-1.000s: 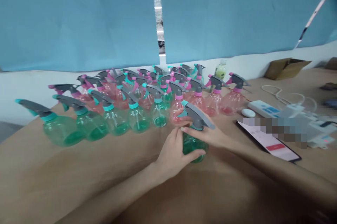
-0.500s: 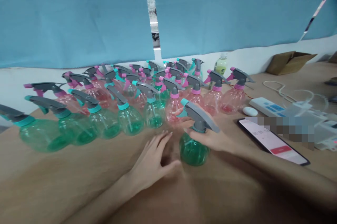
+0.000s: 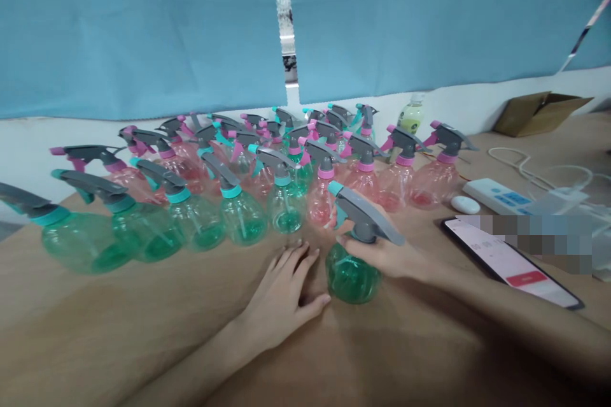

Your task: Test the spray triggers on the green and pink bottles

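My right hand (image 3: 382, 254) is wrapped around the neck of a green spray bottle (image 3: 353, 279) with a grey and teal trigger head, which stands upright on the table. The head points to the left and away, and part of the neck is hidden by my fingers. To the left of that bottle, my left hand (image 3: 286, 286) lies on the tabletop with fingers stretched out, holding nothing. Just beyond my left fingertips stands a green bottle (image 3: 287, 206), the right end of a front row of teal-collared spray bottles. A pink spray bottle (image 3: 321, 200) stands behind my right fingers.
Several more pink and green spray bottles crowd the back of the brown table (image 3: 143, 343). At right lie a phone (image 3: 510, 260), a white oval case (image 3: 465, 205), a power strip (image 3: 496, 195) and cables. A cardboard box (image 3: 539, 115) and a labelled bottle (image 3: 411, 115) stand near the wall.
The view has shifted slightly, so the background sits further right. My left hand has settled flatter on the table. My right hand keeps its grip on the green spray bottle.
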`<act>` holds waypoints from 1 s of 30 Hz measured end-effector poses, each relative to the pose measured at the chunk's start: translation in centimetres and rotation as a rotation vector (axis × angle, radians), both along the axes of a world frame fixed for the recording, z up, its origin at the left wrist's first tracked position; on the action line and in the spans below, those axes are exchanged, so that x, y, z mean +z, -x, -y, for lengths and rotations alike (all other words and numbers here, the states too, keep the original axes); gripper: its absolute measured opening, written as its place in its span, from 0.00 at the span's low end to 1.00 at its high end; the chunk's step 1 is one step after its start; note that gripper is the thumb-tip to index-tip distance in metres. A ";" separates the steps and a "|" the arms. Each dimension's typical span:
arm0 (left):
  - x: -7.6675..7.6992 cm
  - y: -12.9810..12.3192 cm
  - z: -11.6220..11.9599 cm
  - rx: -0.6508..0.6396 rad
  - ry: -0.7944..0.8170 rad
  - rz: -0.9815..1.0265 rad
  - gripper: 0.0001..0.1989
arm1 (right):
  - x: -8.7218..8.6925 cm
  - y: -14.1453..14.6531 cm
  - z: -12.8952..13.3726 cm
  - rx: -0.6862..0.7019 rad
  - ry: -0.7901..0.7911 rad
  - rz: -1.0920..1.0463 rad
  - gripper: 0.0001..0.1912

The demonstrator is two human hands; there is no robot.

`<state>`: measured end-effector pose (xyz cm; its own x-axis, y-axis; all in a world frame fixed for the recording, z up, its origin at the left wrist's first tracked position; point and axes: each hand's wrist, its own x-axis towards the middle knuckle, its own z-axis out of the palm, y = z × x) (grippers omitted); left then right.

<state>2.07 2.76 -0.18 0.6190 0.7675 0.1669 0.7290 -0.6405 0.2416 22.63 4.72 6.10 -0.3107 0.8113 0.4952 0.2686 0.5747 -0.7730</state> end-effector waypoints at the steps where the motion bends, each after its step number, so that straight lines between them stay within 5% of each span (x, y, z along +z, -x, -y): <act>1: 0.0 0.0 0.0 0.000 0.000 0.000 0.31 | 0.1 0.0 0.0 0.002 0.007 0.009 0.13; 6: 0.0 0.0 -0.1 -0.007 -0.003 0.009 0.31 | 0.1 -0.1 -0.1 0.044 0.038 0.032 0.12; 14: -0.1 0.1 -0.1 -0.007 -0.011 0.014 0.30 | -1.1 -0.4 -0.3 0.075 0.097 0.051 0.33; 30: -0.1 0.1 -0.1 -0.015 -0.025 -0.063 0.28 | -1.4 -0.2 -0.6 0.151 0.101 0.011 0.26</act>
